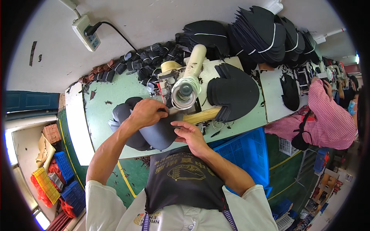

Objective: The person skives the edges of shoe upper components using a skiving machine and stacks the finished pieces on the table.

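A dark grey-black curved sheet piece, which looks like a cut shoe upper part, lies in front of the white machine on the bench. My left hand rests on its upper edge with fingers curled in and pressed to it close to the machine head. At the piece's right edge, my right hand grips it between thumb and fingers. The spot where the edge meets the machine is partly hidden by my left fingers. More dark pieces lie under and left of my left hand.
A fanned stack of black pieces lies right of the machine. Tied black bundles and small rolled bundles line the wall. A blue crate stands below the bench's right front edge. A person in a pink checked top works farther right.
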Demonstrator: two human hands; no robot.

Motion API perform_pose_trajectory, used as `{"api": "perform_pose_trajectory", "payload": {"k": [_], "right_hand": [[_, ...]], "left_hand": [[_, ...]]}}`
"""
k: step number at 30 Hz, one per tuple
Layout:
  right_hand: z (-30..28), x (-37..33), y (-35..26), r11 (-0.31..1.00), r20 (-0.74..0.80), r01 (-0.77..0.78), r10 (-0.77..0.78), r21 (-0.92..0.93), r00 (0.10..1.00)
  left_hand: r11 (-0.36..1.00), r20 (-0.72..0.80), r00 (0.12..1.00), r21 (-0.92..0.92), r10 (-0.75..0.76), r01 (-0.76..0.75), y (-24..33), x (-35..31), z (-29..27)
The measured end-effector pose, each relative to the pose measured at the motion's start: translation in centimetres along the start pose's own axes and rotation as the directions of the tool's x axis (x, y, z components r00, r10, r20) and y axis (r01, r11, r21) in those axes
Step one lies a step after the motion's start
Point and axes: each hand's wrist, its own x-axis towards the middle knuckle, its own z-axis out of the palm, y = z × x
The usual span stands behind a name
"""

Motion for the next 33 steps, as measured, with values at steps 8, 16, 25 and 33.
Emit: {"api": "perform_pose_trajectory", "payload": {"k": [8,16,25,33], "right_hand": [[-2.3,-1.6,-2.7,0.739,-0.172,0.253,-0.445,-0.624,0.879],[-4.9,-3.4,-4.2,0.953,-0.055,0.126,-0.147,-0.276,0.988],[-5.8,-4.3,-8.4,0.345,0.264,0.51,-0.56,-0.788,0.786],[-4.5,-2.7,-9.3,0.027,0.276,0.339,-0.524,-0.94,0.806]], "left_hand": [[0.999,-0.477,0.878,0.027,0.038,-0.028,5.2,-0.8,5.8],[0.83,-0.116,0.992,-0.557,-0.04,-0.032,3.2,-3.8,2.6],[0.654,0.002,0.969,-0.737,-0.248,0.169,0.2,-3.2,6.4],[0.832,-0.266,0.887,-0.518,-0.378,0.199,2.1,0.4,5.7]]}}
